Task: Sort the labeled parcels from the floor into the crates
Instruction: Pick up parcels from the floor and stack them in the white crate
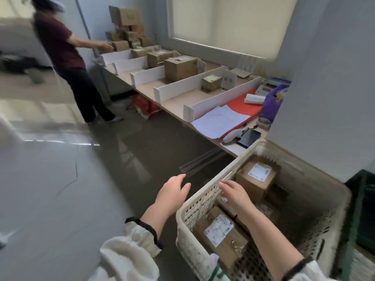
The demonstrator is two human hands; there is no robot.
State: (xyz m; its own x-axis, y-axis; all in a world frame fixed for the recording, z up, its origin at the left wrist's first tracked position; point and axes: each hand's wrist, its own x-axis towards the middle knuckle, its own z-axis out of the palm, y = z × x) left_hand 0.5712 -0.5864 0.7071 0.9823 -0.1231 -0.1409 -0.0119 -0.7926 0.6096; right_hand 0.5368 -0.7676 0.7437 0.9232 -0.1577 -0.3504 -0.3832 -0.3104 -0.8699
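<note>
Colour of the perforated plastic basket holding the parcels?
The perforated plastic basket is cream-white; head view shows it best.

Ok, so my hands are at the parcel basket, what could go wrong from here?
The metal ring lying on the near parcel may slide off if that box is lifted. The other parcels sit piled unevenly in the basket, so pulling one could shift others. Only the right hand is over the basket; the left hand is outside, so a one-handed lift might slip.
</note>
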